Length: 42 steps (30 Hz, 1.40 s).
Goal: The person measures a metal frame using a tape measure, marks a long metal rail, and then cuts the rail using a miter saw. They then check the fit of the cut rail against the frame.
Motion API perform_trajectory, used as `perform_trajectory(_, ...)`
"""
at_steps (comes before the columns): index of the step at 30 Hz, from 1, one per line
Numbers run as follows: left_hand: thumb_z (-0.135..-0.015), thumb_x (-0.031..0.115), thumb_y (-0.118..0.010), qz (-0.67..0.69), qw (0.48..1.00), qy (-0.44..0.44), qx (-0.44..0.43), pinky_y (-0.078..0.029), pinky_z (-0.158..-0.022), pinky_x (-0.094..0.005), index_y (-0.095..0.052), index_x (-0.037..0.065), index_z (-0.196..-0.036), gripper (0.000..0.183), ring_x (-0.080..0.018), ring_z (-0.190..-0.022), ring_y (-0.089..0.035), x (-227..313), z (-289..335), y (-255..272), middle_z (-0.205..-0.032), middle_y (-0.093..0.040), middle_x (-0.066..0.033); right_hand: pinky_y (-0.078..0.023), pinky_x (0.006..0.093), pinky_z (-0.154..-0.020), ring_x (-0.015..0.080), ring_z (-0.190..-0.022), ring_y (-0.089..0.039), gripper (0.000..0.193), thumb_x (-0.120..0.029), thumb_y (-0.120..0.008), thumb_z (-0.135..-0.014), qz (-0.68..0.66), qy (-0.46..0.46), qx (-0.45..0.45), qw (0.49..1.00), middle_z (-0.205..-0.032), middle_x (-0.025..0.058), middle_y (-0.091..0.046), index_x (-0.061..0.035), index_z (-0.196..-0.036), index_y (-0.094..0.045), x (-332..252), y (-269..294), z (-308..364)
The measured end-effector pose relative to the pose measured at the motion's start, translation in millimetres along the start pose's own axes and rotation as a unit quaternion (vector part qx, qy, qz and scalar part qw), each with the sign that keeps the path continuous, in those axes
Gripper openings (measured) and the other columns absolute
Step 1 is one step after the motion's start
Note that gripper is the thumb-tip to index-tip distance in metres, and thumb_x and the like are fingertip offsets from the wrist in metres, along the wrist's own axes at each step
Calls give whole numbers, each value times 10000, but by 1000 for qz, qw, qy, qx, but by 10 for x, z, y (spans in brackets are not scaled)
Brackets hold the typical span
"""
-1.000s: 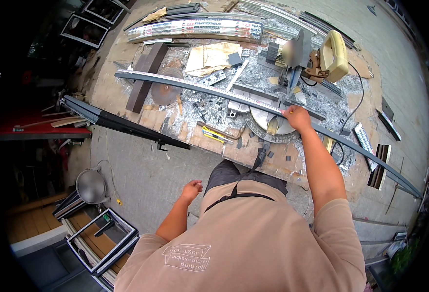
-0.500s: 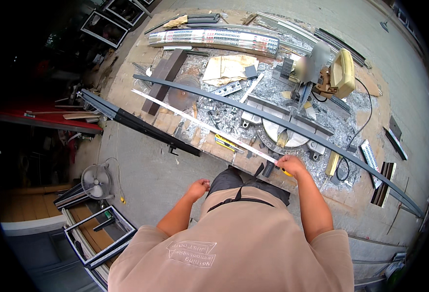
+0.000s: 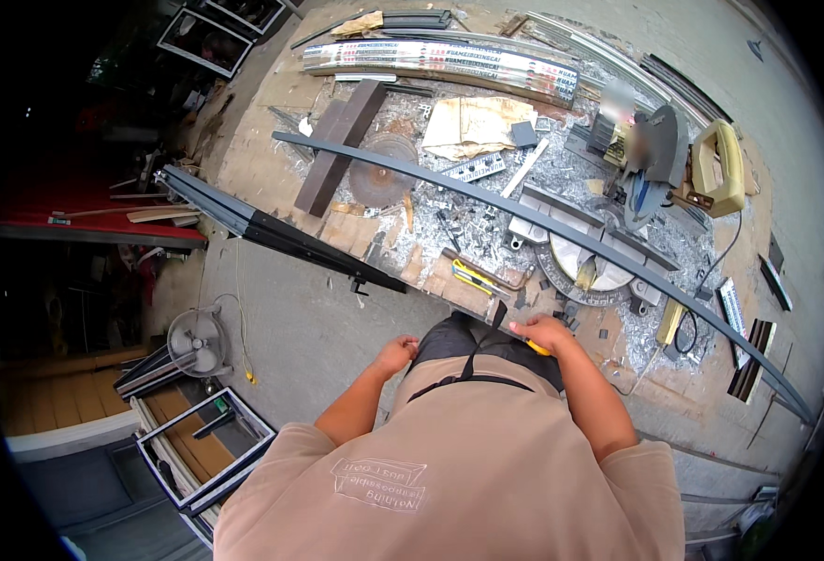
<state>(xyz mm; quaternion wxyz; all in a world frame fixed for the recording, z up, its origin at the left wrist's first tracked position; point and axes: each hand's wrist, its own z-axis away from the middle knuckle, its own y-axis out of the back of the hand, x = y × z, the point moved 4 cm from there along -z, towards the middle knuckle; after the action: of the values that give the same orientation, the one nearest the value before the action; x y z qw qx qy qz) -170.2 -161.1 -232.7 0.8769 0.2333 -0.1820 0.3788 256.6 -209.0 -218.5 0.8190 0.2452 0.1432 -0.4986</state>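
Note:
My right hand (image 3: 545, 332) is closed around a yellow tape measure (image 3: 537, 347) at the bench's near edge, in front of my waist. Most of its case is hidden by the hand, and no blade shows extended. By my left thigh hangs my left hand (image 3: 397, 354), fingers curled, with nothing visible in it. A long grey metal profile (image 3: 431, 179) lies slantwise across the bench, passing over the base of a mitre saw (image 3: 592, 266). Near my right hand lie a yellow utility knife (image 3: 477, 279) and a brown bent rod (image 3: 487, 269).
Metal shavings and offcuts litter the wooden bench (image 3: 244, 140). Wrapped profiles (image 3: 440, 64) lie along its far side; a round saw blade (image 3: 382, 170) rests beside dark bars (image 3: 342, 150). Black profiles (image 3: 281, 238) jut past the left edge. On the floor stands a fan (image 3: 197, 343).
The white tape blade that stretched leftward along the profile has gone back into its case. My right hand has drawn slightly closer to my waist, and the view has shifted.

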Motion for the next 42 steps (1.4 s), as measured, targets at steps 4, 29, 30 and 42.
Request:
perform_trajectory(4,-1025,124,-575,45,997,57,17,-554,-877,-329,-629,-4,-1344,347,-181,-925,-692,119,-72,289,-1069,-729,-105,-492,399,-1076,366,-1288,-627,980,-682,-833,-715,58,2,-26,998,-1361,243,-665,22,-1370,-642,-178,-132,-247)
perform_trajectory(29,-962,563,-704,546,837,-36,-7,-424,-1181,-511,-245,80,-1588,915,-367,-1381,-484,2919,-3045,1607,-1499,-420,-254,-482,457,-1060,369,-1225,-561,515,-130,-796,-798,65,12,425,903,-1308,155,-585,-59,-1286,-648,-635,-126,579)
perform_trajectory(30,-962,556,-706,586,808,-42,-37,-423,-1180,-525,-315,84,-1536,840,-345,-1322,-531,2883,-3269,1719,-1415,-507,-215,-485,460,-1060,368,-1233,-560,499,-140,-793,-805,63,20,409,910,-1307,156,-588,-55,-1278,-656,-591,-113,630)
perform_trajectory(42,-1093,471,-502,563,822,-62,-59,-449,-1176,-488,-524,-28,-1441,609,-325,-1359,-574,3083,-3612,1828,-1461,-599,-185,-514,464,-1001,364,-1161,-626,330,-219,-752,-873,7,26,356,934,-1163,153,-663,-70,-1164,-705,-305,59,1009)
